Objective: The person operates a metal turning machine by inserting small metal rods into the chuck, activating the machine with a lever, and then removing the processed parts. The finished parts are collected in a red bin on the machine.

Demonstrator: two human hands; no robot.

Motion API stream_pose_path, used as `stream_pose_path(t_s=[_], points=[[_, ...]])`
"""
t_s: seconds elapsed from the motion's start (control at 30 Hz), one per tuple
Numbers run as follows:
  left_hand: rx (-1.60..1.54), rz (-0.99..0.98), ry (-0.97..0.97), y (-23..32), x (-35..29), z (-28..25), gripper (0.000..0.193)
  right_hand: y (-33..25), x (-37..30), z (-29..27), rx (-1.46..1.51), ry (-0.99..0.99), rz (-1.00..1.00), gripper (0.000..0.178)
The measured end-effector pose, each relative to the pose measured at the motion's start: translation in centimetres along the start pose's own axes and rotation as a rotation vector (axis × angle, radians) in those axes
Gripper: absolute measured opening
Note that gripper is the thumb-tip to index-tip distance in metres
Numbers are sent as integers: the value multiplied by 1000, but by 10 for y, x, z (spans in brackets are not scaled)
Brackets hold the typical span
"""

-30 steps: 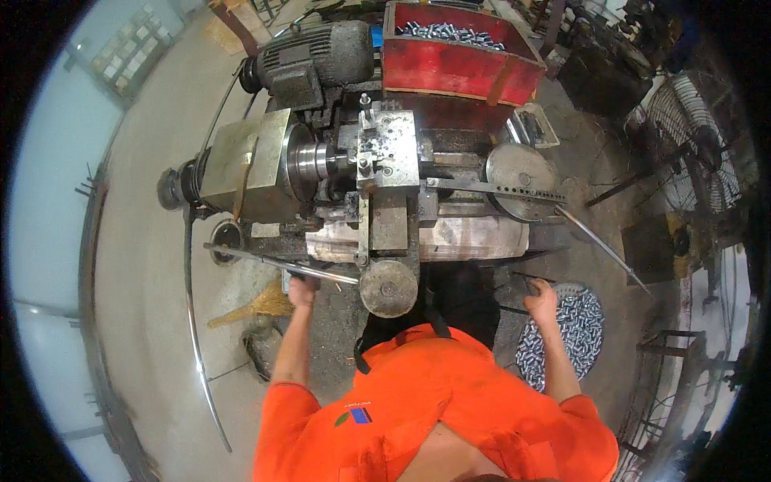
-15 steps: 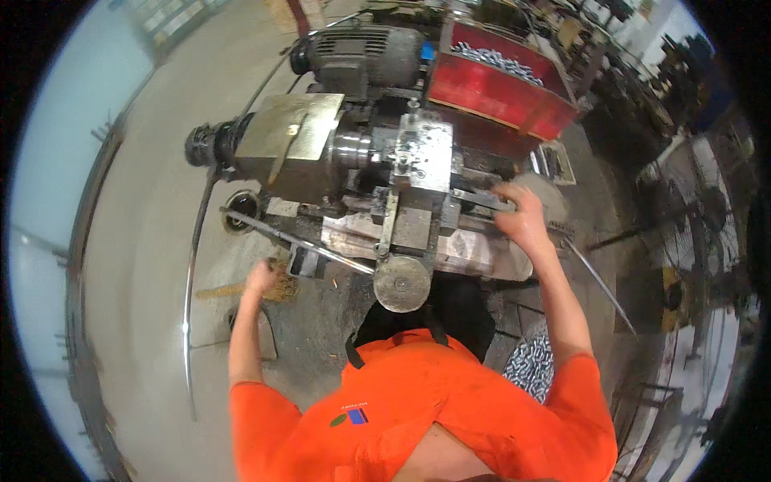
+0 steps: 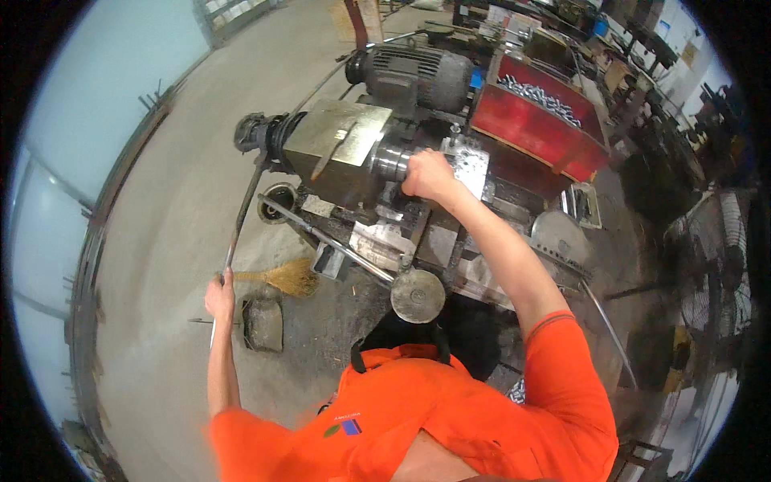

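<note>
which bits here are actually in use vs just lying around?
In use:
left hand gripping the long metal rod
right hand at the lathe spindle

Lying about:
broom
red bin of metal parts
floor fan

- Two hands: the left hand (image 3: 218,296) with its fingers closed round one long metal bar (image 3: 243,210), the right hand (image 3: 430,175) with its fingers laid on the machine.
- One lathe-like machine (image 3: 337,149), just under the right fingers.
- One electric motor (image 3: 418,74), beyond the right fingers.
- One red bin (image 3: 536,128) of metal parts, right of the right fingers.
- One straw broom (image 3: 291,277), near the left fingers.
- One round handwheel (image 3: 418,296), between both hands.
- One standing fan (image 3: 727,281), well apart to the right.
</note>
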State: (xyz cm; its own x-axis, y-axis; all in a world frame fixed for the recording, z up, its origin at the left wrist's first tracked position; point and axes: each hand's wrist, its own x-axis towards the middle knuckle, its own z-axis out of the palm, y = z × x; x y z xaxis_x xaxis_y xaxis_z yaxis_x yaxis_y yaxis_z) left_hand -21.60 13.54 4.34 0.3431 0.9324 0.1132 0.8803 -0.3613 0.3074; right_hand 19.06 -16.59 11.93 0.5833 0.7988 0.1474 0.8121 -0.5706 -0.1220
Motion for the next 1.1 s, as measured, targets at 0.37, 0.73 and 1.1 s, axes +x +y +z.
stream_pose_path(t_s=[0.37, 0.73, 1.1], points=[[59, 130, -75, 28, -37, 5, 39, 44, -33, -83, -40, -2, 98, 25], [-317, 950, -394, 230, -73, -12, 34, 84, -154, -78, 302, 475, 109, 51], [-309, 764, -831, 249, -46, 133, 23, 125, -581, 75, 133, 163, 1358, 40]])
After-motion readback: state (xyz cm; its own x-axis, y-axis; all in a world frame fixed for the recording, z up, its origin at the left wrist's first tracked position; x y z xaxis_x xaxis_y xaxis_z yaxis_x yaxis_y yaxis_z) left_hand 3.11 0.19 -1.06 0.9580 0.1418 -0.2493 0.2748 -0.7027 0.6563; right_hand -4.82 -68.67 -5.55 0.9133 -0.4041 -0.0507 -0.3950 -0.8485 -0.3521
